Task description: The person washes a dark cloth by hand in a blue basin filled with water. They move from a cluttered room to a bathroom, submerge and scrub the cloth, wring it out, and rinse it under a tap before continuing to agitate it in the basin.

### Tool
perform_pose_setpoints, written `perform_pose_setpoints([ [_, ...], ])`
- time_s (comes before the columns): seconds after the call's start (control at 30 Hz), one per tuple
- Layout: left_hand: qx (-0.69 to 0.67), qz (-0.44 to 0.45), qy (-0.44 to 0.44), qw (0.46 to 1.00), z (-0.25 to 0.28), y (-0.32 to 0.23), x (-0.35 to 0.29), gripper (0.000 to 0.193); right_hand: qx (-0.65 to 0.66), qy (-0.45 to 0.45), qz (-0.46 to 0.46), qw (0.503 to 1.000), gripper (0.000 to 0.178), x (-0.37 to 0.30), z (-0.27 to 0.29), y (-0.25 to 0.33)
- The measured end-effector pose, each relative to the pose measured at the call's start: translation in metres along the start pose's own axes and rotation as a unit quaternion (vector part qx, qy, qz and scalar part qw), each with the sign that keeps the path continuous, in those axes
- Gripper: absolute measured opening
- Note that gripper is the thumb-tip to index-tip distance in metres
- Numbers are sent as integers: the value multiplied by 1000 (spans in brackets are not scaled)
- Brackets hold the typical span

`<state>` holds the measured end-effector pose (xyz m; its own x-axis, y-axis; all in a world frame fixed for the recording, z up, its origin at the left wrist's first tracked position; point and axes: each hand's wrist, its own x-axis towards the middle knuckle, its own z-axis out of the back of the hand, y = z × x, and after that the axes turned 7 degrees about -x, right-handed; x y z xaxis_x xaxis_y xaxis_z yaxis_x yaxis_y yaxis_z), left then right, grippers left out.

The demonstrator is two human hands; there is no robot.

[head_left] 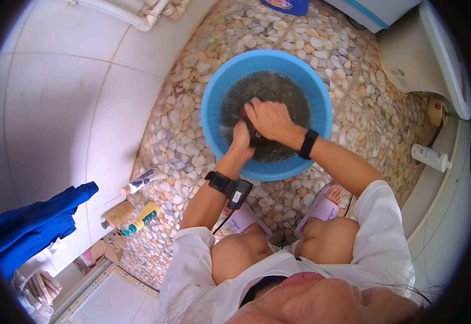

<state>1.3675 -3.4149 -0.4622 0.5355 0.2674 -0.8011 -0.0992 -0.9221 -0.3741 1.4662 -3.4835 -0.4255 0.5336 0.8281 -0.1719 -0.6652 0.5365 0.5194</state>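
Note:
A blue plastic basin [212,116] holds murky dark-grey water [295,97]. Inside it, both of my hands are together over a dark, wet cloth [256,139] with a bit of red showing near its top. My left hand [241,139] is closed on the cloth's left side, its fingers partly hidden. Just to the right and a little higher, my right hand [270,121] grips the same cloth with fingers curled. The cloth's lower part dips into the water, so its full shape is hidden.
Pebble-patterned floor surrounds the basin. Several bottles, one of them yellow [145,216], lie at the lower left beside the tiled wall. Blue clothing [41,221] hangs at the left. A white bottle [431,157] lies at the right, below a white ceramic fixture [419,54].

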Motion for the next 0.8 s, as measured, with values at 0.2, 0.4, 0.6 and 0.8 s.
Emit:
perform_pose_setpoints([
  [0.2,44,-87,-18,995,11,-2,6,36,-154,-3,-20,988,30,43,-13,-52],
  [0.4,140,-103,-21,984,23,-26,-14,74,-152,-45,-91,983,37,43,-23,-82],
  [0.6,113,-63,-24,991,38,-2,-9,81,-152,186,-97,966,55,38,-30,-71],
  [0.8,34,116,112,986,13,3,-7,88,240,103,-134,956,53,17,-45,-52],
])
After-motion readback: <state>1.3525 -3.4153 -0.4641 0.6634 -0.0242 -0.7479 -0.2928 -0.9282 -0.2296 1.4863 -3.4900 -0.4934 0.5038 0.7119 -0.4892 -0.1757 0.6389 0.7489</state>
